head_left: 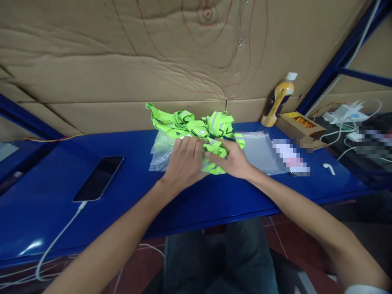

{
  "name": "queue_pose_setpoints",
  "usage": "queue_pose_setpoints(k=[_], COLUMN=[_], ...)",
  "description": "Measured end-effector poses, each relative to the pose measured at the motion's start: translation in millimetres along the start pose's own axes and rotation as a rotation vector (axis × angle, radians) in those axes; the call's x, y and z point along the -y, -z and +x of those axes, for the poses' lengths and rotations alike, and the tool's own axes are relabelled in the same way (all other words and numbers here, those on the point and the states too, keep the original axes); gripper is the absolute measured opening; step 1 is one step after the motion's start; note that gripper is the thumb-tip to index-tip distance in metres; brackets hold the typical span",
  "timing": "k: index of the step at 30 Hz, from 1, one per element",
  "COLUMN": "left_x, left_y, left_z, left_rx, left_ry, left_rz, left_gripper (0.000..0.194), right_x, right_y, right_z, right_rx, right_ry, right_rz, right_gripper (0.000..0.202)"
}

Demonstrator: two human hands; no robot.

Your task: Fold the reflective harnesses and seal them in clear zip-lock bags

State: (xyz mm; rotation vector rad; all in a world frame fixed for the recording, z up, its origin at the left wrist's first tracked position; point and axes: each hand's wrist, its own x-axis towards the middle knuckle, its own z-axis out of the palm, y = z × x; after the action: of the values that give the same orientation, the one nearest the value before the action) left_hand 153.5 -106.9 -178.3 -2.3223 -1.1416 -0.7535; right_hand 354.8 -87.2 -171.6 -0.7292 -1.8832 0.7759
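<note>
Neon yellow-green straps with grey reflective stripes (219, 123) lie in a loose heap at the back of the blue table, and part of them reaches down between my hands. My left hand (186, 160) is closed at the left side of this bunch, its fingers curled over a clear plastic bag (159, 160). From the right, my right hand (231, 158) grips the bunched strap with thumb and fingers. Further clear plastic bags (260, 153) lie flat to the right of it. The left fingertips are hidden.
On the blue table (131, 204), a phone (99, 178) with a white cable lies left. At right are a bottle (278, 100), a small cardboard box (301, 127), a pixelated item (290, 157) and a white earbud (329, 168). Cardboard (92, 77) stands behind.
</note>
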Motion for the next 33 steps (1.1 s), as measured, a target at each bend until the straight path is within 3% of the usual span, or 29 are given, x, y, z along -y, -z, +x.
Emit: queue_pose_setpoints(k=[2,5,10,14,17,19,25,30,33], left_x=[1,1,-6,-5,-1,3,10,0,-8], left_y=[-1.7,-1.2,-0.3,-4.2,-4.6,-2.3,5.7,0.7,3.0], left_z=[0,0,-1,-4,-4,-3,-1,-5,-4], left_rx=[-0.017,-0.056,-0.131,-0.106,-0.021,0.037,0.106,0.094,0.008], left_ry=[0.003,-0.030,-0.089,-0.052,-0.019,0.003,0.098,-0.087,-0.106], left_rz=[-0.010,0.001,0.052,-0.005,-0.104,-0.181,-0.387,-0.228,-0.145], left_gripper=[0.049,0.051,0.058,0.060,0.064,0.066,0.073,0.067,0.073], right_x=[1,3,2,2,4,4,3,5,4], right_y=[2,3,1,1,0,-1,-1,-2,-3], right_z=[0,1,3,-5,-13,-15,-12,-11,-7], right_rx=[0.066,0.043,0.016,0.043,0.104,0.125,0.070,0.171,0.057], right_ry=[0.017,-0.045,-0.058,0.051,0.094,0.112,0.144,0.098,0.073], right_rz=[-0.048,-0.014,0.027,-0.291,-0.609,-0.699,-0.552,-0.681,-0.492], right_gripper=[0.035,0.049,0.047,0.047,0.054,0.055,0.042,0.036,0.030])
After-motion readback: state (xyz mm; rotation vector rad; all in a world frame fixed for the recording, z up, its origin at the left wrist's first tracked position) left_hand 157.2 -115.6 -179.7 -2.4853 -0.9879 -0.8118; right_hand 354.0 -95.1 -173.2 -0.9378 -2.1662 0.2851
